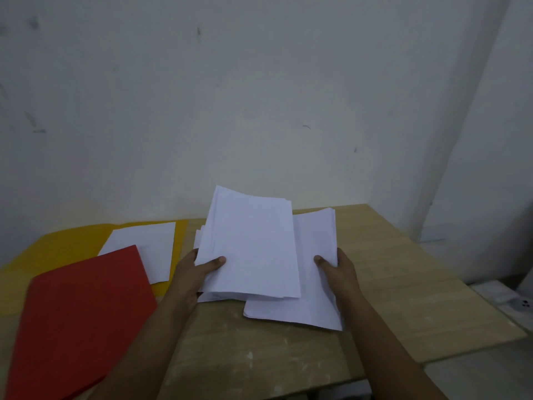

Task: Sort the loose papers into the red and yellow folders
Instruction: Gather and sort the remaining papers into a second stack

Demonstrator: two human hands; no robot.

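1. On the table (pixel 403 284), my left hand (pixel 193 272) pinches a lifted stack (pixel 251 249); my right hand (pixel 337 269) pinches the lower papers (pixel 314 298).
2. One sheet (pixel 150 246) lies in the open yellow folder (pixel 57 243); the red folder (pixel 80 321) looks closed.
3. Most sorting remains, I judge.

No readable text, label, brand or number showing anywhere. White sheets (pixel 253 243) facing camera appearing blank. Red folder (pixel 83 319) and yellow folder (pixel 66 243) showing plain covers, no markings.

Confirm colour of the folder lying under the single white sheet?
Yellow folder, open beneath the sheet; clear in the head view.
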